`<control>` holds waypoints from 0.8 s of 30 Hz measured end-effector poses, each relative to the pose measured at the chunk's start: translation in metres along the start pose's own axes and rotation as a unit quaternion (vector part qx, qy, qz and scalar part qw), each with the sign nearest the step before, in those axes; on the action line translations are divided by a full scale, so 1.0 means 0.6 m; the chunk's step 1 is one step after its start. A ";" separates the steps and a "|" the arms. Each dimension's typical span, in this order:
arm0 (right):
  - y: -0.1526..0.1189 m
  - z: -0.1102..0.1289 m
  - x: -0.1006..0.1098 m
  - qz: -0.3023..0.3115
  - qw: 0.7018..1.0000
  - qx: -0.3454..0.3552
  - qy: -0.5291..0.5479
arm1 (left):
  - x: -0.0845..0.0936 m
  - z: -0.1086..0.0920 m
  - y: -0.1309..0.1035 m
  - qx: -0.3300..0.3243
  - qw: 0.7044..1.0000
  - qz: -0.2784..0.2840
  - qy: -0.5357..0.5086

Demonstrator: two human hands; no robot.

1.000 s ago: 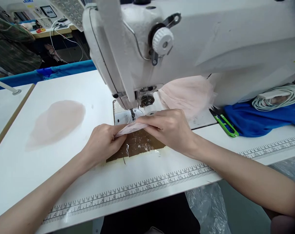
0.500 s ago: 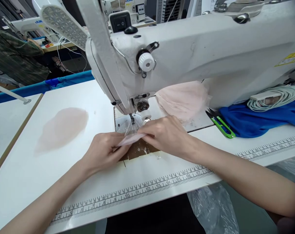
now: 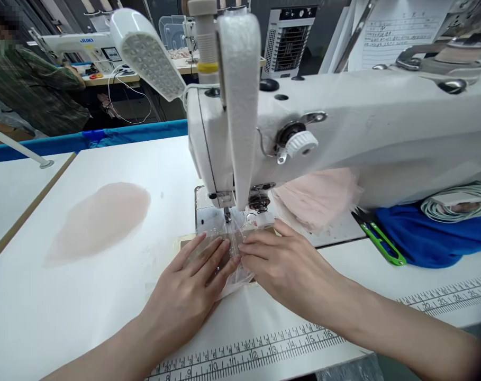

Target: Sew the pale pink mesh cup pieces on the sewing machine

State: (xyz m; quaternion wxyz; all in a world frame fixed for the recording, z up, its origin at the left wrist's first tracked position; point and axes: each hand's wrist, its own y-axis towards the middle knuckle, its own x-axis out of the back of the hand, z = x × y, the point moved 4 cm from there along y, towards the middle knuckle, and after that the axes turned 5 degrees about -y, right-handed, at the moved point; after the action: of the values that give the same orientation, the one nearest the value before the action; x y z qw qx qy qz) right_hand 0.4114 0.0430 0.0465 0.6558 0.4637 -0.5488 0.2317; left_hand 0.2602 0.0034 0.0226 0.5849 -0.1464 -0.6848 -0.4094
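My left hand (image 3: 194,286) lies flat on a thin pale pink sheer fabric piece (image 3: 235,276), fingers stretched toward the needle. My right hand (image 3: 286,264) presses the same piece from the right, fingertips almost meeting the left ones. The piece runs under the presser foot (image 3: 227,214) of the white sewing machine (image 3: 343,137). Both hands sit on the machine bed just in front of the needle plate (image 3: 210,217).
A stack of pale pink pieces (image 3: 101,219) lies at the left on the white table (image 3: 65,312). More pink fabric (image 3: 317,198) bunches behind the needle. Green thread snips (image 3: 383,244), blue cloth (image 3: 434,235) and a coiled cable (image 3: 458,203) sit at right. A person works at the far left.
Both hands went from pinching the fabric piece up off the bed to pressing it flat under the presser foot. The camera view rose and shifted.
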 end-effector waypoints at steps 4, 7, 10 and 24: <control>-0.001 0.000 -0.001 0.000 1.000 -0.001 0.010 | -0.002 0.001 -0.002 0.002 1.000 0.002 -0.005; -0.002 0.000 -0.004 0.008 1.000 -0.007 0.009 | -0.002 0.001 -0.002 -0.001 1.000 0.006 -0.001; -0.002 -0.002 -0.007 0.007 1.000 -0.016 0.006 | -0.003 0.005 0.000 0.003 1.000 0.011 -0.004; 0.016 -0.036 -0.032 -0.085 0.995 -0.011 -0.045 | -0.020 0.054 0.022 0.025 1.000 0.011 0.007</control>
State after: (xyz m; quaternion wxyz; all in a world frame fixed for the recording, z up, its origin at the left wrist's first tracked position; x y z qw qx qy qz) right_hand 0.4088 0.0699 0.0325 0.6529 0.5114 -0.5387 0.1479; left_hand 0.2505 0.0385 0.0171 0.5974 -0.1365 -0.6893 -0.3864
